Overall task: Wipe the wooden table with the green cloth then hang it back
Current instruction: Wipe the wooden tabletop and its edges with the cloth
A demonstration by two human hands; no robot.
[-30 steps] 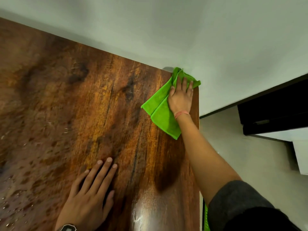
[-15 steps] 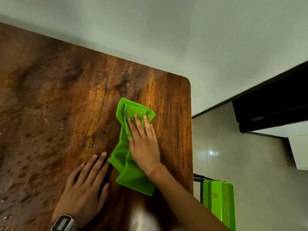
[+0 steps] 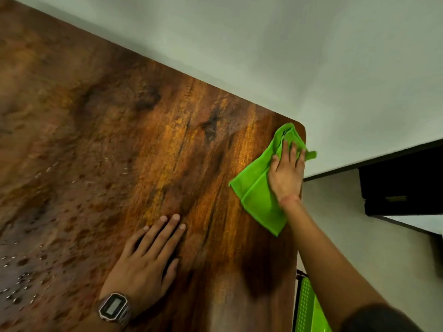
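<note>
A: Entry: your right hand [image 3: 286, 178] lies flat on the green cloth [image 3: 257, 190], fingers straight, palm pressing down; nothing is pinched, so the grip is spread apart on the fabric. Half a second ago that hand and cloth were at mid-counter, close beside your left hand. Now they are out at the far right corner of the wooden counter [image 3: 148, 149], where they also were a second ago.

B: So you are stroking out and back. Where is the cloth relative to the grip?

A: Folded under the palm. Most of it trails toward your wrist and to the thumb side; a small flap past your fingertips hangs over the counter's edge.

B: And your left hand [image 3: 146, 257]?

A: Unmoved across all three views. It rests flat on the wood, fingers straight, holding nothing, well apart from the cloth now.

B: Meaning for the task?

A: Judgement: the right-hand end has had repeated passes. Droplets [image 3: 16, 283] show to the outside of your left hand, so that region looks unwiped. Wiping is under way, not finished; hanging the cloth is not yet begun. A green perforated item [image 3: 309, 310] sits below the counter edge under your right forearm; I cannot tell what it is.
</note>
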